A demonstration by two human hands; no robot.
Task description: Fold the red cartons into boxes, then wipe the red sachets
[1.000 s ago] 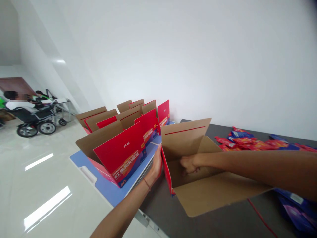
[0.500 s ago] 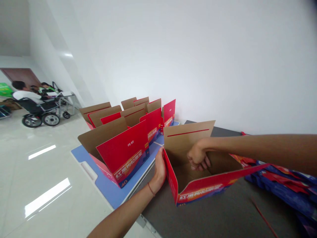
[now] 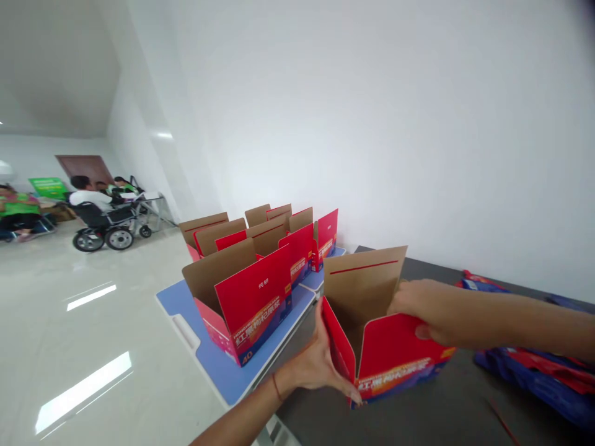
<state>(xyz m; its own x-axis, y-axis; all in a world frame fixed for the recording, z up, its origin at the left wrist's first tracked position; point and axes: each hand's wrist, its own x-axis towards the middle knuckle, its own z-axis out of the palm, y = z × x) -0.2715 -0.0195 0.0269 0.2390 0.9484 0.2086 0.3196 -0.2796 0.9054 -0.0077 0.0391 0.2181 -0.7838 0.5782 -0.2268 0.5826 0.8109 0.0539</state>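
White-walled room, glossy pale floor. Far off, a brown door [image 3: 83, 168] and a green sign [image 3: 49, 188]. Two seated groups in the distance: one person in a white top [image 3: 88, 199] in a wheelchair [image 3: 105, 232], and at far left a person in a green vest [image 3: 18, 207]; others beside the wheelchair are too small to count.

Two tables meet end to end: a blue table [image 3: 204, 353] with a slotted handle, and a dark table [image 3: 432, 415].

Blue table: at least five open cartons, overlapping, so exact count unclear. Nearest carton [image 3: 253, 310] reads 红黑枸杞原浆 and "40" on its red panel.

Dark table: one more red-and-kraft carton [image 3: 372, 328] standing open, flaps up, a red line on its rear flap. Beyond it, a heap of blue and red packets [image 3: 525, 365].

Left hand [image 3: 316, 368]: open, fingers spread, flat against the carton's red side at the near corner. Right hand [image 3: 413, 313]: closed on the top edge of the red front panel, thumb outside.
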